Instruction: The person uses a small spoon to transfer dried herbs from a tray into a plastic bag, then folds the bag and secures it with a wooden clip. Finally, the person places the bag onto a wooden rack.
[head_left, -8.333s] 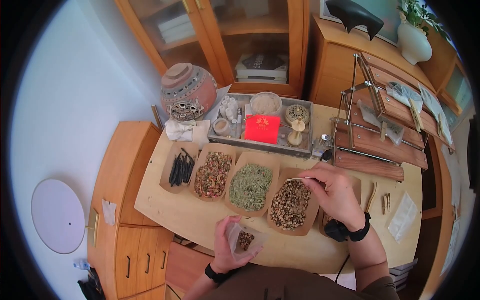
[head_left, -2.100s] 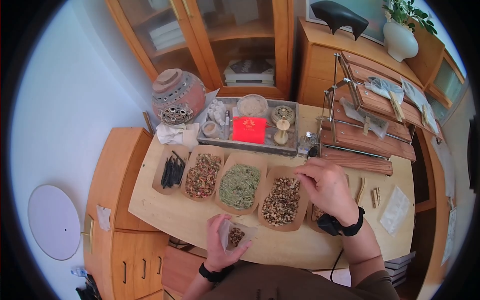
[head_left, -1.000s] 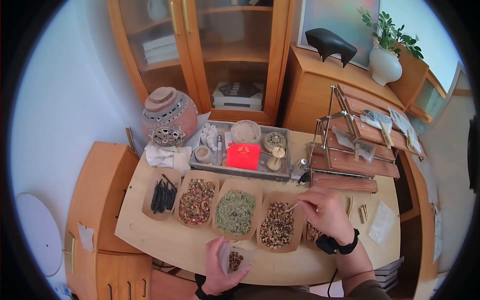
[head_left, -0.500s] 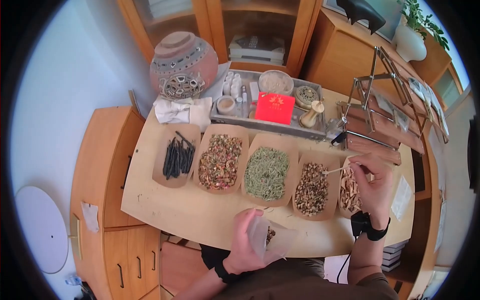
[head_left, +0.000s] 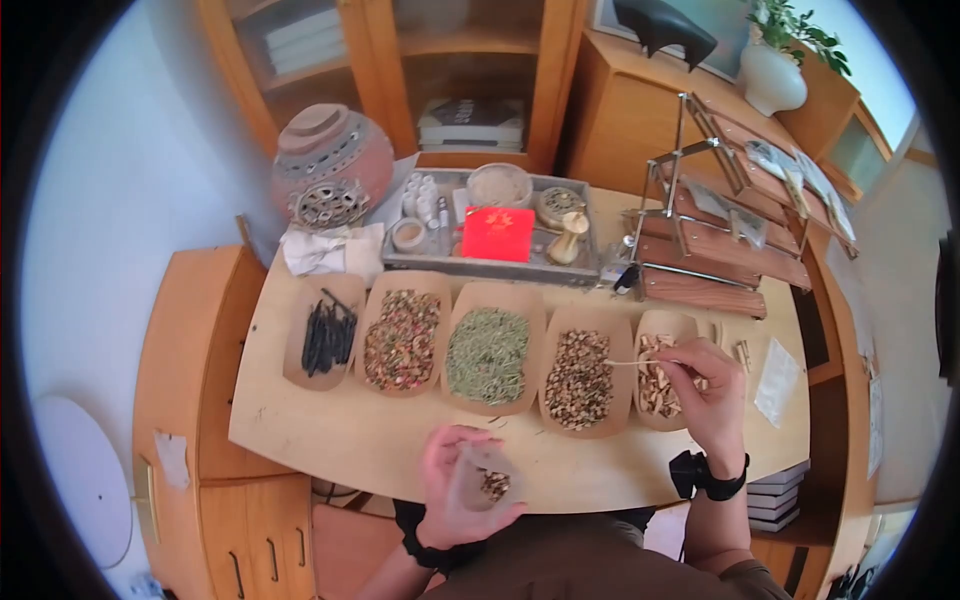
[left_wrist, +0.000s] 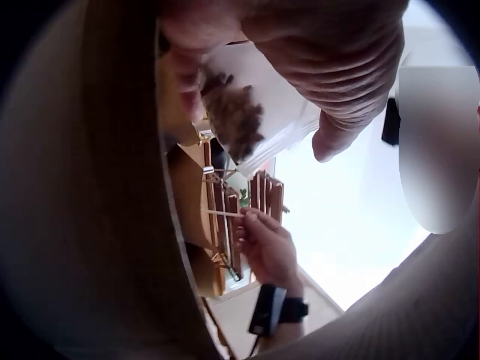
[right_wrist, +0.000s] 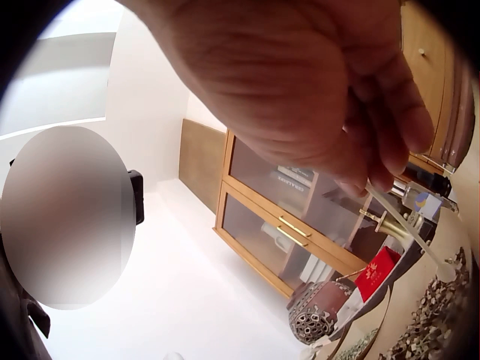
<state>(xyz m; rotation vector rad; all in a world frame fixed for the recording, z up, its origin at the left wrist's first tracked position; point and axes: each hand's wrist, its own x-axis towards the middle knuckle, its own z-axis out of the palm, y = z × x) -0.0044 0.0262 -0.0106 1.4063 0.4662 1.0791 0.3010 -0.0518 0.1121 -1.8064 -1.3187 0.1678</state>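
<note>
My left hand [head_left: 452, 490] holds a small translucent bag [head_left: 466, 498] with its mouth spread, thumb on one side and fingers on the other. Brown dried pieces [head_left: 494, 485] lie inside it. Between thumb and fingertips, my right hand [head_left: 712, 395] pinches a thin pale spoon [head_left: 632, 363] by its handle. The spoon's small end is at the right side of a paper tray [head_left: 590, 427] of chopped brown-and-cream herbs [head_left: 580, 380]; the right wrist view shows it right at the herbs. Under the right hand's fingers stands another paper tray [head_left: 668, 322] of pale wood-like chips [head_left: 655, 395].
To the left stand paper trays of green cut herb [head_left: 488, 355], reddish flower mix [head_left: 402, 340] and dark pods [head_left: 328, 338]. Behind them is a grey tray [head_left: 490, 268] with a red packet [head_left: 498, 234]. A wooden tiered rack [head_left: 700, 270] and a flat clear bag [head_left: 776, 383] are at right.
My right hand has gone from over the brown-and-cream herbs to over the chips tray, then lower, still pinching the spoon. The left hand keeps the bag and has turned it slightly. The head view has shifted.
</note>
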